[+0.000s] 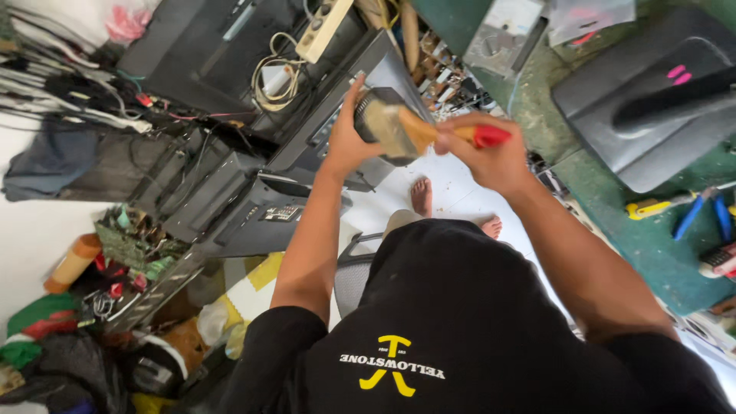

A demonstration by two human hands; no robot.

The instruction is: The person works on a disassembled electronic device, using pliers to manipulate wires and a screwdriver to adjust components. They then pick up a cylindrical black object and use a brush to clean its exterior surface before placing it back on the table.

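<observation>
**Brushing a small dark part held up in front of the chest**

Head view: the left hand (349, 134) holds a small dark part (377, 115), fingers closed around it, raised above the black shirt (452, 322). The right hand (491, 157) grips 1 paintbrush (429, 132) by its red-tipped handle, fingers closed; the bristles lie against the dark part. Judging from this, the stroke goes best with the part held steady, the bristles swept lightly away from the body, and the part turned between strokes. Right of the paintbrush, blue-handled pliers (701, 215) lie on the green tabletop (613, 199).

One head camera looks steeply down, close.
</observation>
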